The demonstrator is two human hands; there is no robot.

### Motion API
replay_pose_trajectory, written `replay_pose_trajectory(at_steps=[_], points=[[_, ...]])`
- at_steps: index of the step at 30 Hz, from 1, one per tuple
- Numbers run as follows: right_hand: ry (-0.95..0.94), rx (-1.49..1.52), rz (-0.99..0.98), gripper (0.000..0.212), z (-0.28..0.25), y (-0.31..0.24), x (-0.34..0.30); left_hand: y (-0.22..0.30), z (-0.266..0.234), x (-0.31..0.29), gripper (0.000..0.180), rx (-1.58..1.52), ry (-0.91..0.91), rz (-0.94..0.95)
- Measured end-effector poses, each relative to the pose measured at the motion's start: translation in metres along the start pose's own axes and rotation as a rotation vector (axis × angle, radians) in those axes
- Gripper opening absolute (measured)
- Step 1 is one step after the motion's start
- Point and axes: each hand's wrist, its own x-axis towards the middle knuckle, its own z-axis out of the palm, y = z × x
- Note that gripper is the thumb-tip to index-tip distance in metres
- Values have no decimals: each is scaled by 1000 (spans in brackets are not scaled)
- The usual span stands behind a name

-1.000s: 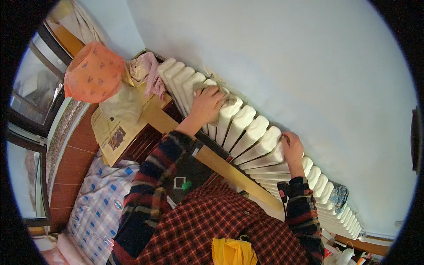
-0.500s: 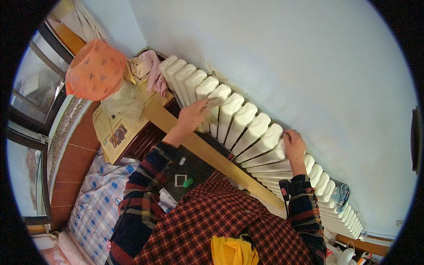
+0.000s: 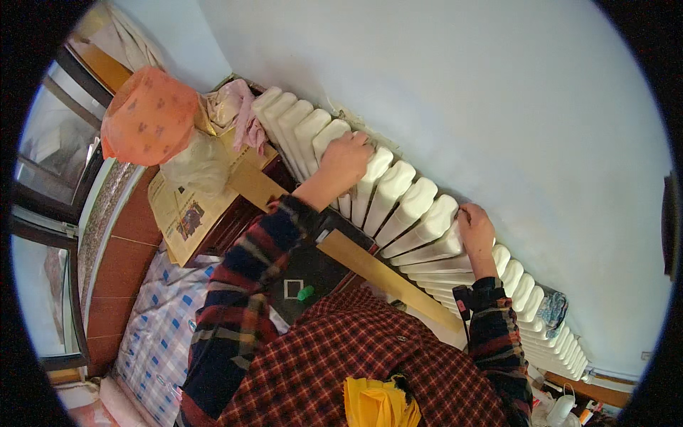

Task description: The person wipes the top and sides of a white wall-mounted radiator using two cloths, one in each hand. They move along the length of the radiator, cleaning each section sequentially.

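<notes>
A long white radiator (image 3: 395, 186) with several rounded upright sections runs along the wall. My left hand (image 3: 346, 158) lies over the tops of its sections left of the middle, the fingers curled down toward the wall side. Whatever those fingers hold, if anything, is hidden beneath them. Farther right, my right hand (image 3: 477, 231) rests at the top of another section, with its bent fingers closed on the back edge by the wall. Both sleeves are dark plaid.
A wooden board (image 3: 388, 274) lies along the radiator's front. To the left, newspaper (image 3: 181, 217) covers a dark cabinet, with an orange bag (image 3: 151, 114) and pink cloth (image 3: 249, 121) near it. A blue patterned cloth (image 3: 553, 312) hangs on the radiator's right part.
My left hand has moved up and right, from the radiator's front onto its section tops. The greyish blur by its fingers no longer shows. My right hand stays at nearly the same spot.
</notes>
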Motion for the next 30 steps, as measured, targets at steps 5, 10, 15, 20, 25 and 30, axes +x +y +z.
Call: replay_pose_trajectory(at_steps=[5,10,15,20,25,30], points=[[1,-32,-3,19,-1,0,-2,6,14,39,32,79,-218,-99],[24,-6,-5,20,-5,-4,-5,3,6,35,25,-175,-369,-231],[13,44,46,17,-7,-7,-4,-25,-30,-13,34,-309,-578,-188],[4,38,16,17,-7,-7,-1,-45,-37,-44,38,-1283,-333,-653],[-5,25,30,19,-4,-6,-1,-28,-11,-2,40,-1253,-169,-589],[-4,42,64,19,-4,-5,-1,-17,-9,44,41,-443,-591,-414]])
